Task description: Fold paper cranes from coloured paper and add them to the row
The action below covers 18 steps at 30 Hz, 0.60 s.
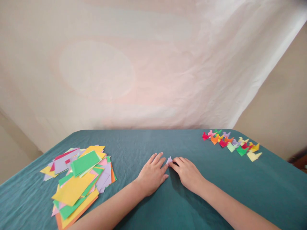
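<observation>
Both my hands rest on the teal tablecloth (153,140) near the middle. My left hand (153,174) lies flat, fingers stretched out, pressing down beside a small pale lilac folded paper (169,160). My right hand (188,172) has its fingers curled, fingertips pinching the edge of that paper. Most of the paper is hidden under the two hands; only a small pointed tip shows between them.
A loose pile of coloured paper sheets (79,179) lies at the left. Several small folded paper figures (231,143) in mixed colours are grouped at the far right near the table's edge. A pale cloth backdrop (144,64) hangs behind the table.
</observation>
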Tool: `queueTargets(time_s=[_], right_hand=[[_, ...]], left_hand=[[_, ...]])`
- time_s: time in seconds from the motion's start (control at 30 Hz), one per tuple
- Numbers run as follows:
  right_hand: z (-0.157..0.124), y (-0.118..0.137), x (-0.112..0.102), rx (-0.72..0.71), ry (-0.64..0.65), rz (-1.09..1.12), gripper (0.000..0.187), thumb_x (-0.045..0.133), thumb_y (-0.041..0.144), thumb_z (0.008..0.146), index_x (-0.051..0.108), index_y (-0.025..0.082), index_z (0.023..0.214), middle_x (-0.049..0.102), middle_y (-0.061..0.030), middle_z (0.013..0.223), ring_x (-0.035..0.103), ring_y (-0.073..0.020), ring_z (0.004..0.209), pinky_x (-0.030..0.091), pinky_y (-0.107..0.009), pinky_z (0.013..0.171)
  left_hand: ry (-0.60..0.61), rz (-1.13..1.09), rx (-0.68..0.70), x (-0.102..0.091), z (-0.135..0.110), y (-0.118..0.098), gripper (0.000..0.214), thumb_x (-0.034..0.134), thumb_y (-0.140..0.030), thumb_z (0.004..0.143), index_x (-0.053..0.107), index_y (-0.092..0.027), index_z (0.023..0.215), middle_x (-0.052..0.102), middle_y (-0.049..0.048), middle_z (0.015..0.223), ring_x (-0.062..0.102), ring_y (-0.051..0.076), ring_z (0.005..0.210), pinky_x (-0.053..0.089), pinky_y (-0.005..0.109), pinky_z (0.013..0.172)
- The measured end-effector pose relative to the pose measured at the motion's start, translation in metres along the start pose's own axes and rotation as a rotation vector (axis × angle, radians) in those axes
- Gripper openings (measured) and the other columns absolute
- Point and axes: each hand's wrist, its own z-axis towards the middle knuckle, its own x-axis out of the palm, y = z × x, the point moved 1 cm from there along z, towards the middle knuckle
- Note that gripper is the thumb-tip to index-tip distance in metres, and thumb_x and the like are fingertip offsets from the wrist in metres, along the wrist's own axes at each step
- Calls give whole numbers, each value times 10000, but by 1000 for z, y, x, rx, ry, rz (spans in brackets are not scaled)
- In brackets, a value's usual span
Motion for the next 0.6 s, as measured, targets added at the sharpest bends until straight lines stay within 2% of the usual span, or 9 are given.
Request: queueTargets(time_s=[0.4, 0.6], right_hand=[[5, 10, -7, 63, 63, -118, 298, 389, 132, 895, 559, 206, 1128, 571, -76, 1012, 515, -216, 912, 392, -323, 720], [9, 9, -3, 74, 56, -125, 290, 374, 134, 903, 554, 173, 1127, 569, -87, 988, 509, -222, 908, 393, -334, 715]], left_hand=[[-4, -13, 5, 0, 1, -1, 408, 415, -424, 892, 466, -190, 1222, 499, 85, 1233, 274, 244, 1290, 198, 404, 1059], [-20, -16, 15, 2, 2, -3, 403, 431, -403, 888, 473, -160, 1207, 526, 94, 1202, 284, 232, 1286, 189, 389, 1066]])
